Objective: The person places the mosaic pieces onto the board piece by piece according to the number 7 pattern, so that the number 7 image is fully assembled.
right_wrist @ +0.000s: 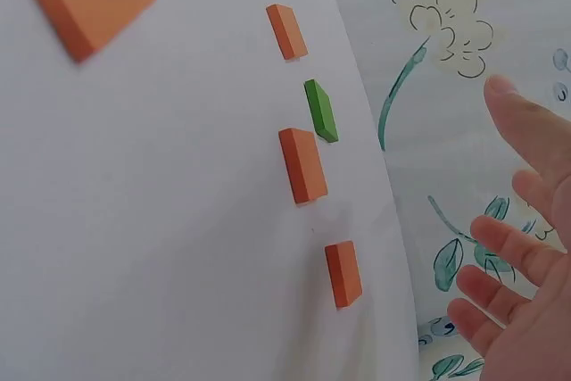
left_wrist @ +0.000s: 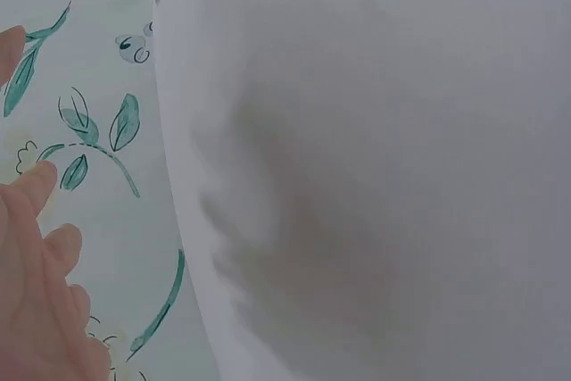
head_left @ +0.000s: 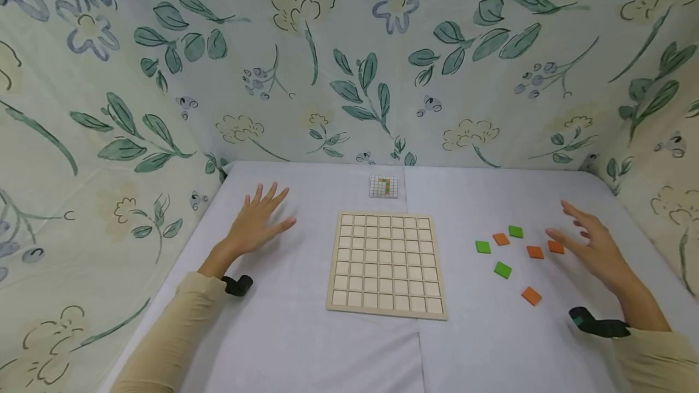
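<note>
Nearest pieces: thin, glossy-looking orange square tiles point(head_left: 531, 296) and green square tiles point(head_left: 503, 270), scattered right of centre in the frame.
Right hand point(head_left: 597, 253): the nearer hand; its thumb overlaps one orange tile in the head view, though the right wrist view shows a gap; fingers loosely bent, parted, grasping nothing.
Direction: most tiles lie leftward in the frame from the right fingertips; being square, they show no long axis.
Left hand point(head_left: 259, 223): left of centre, fingers spread, holding nothing, well apart from the tiles.
Board: pale wood-like, gridded with shallow square recesses, rim point(head_left: 386, 312) raised; frame centre, between the hands.
Card: small, white, gridded pattern card point(head_left: 383, 187), beyond the board.
Cloth: smooth, lightly creased white tablecloth point(head_left: 284, 344) underneath.
</note>
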Demonstrator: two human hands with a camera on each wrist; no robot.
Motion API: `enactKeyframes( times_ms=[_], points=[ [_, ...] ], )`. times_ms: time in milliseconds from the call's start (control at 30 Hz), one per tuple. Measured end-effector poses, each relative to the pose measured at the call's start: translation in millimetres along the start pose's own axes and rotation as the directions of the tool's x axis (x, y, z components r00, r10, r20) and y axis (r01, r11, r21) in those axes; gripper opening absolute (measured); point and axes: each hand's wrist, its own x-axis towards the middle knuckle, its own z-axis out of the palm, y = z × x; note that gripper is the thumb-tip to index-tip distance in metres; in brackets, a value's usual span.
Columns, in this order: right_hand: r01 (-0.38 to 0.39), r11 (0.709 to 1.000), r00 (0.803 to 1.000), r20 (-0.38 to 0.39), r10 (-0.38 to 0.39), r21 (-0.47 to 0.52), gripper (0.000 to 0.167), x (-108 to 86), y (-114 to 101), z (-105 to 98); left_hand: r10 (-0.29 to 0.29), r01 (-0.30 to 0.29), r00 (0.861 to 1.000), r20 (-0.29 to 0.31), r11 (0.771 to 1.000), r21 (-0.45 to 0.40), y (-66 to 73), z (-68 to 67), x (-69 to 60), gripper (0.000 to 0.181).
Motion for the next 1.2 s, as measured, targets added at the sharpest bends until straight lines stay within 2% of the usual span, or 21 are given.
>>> enactKeyframes(
  times_ms=[533, 833, 1033, 1200],
  points=[
    [-0.106, 0.994, 0.994, 0.004, 0.106, 0.001, 0.076, -6.1, 24.3, -2.5, 0.081, -0.081, 0.997, 0.013, 0.996, -0.026, 27.6, 20.3, 0.1, 0.082],
    [-0.116, 0.992, 0.993, 0.012, 0.116, -0.04, 0.071, -10.7, 37.1, -2.9, 0.116, -0.113, 0.992, 0.051, 0.992, -0.055, 40.6, 33.3, 0.3, 0.081],
    [-0.129, 0.991, 0.991, 0.016, 0.13, -0.043, 0.068, -11.2, 46.3, -2.9, 0.16, -0.157, 0.985, 0.056, 0.986, -0.06, 48.4, 40.2, 1.9, 0.082],
    [-0.191, 0.982, 0.981, 0.044, 0.191, -0.013, 0.072, -11.1, 51.0, -2.9, 0.176, -0.171, 0.981, 0.08, 0.983, -0.067, 54.4, 44.2, 2.9, 0.08]
  ],
)
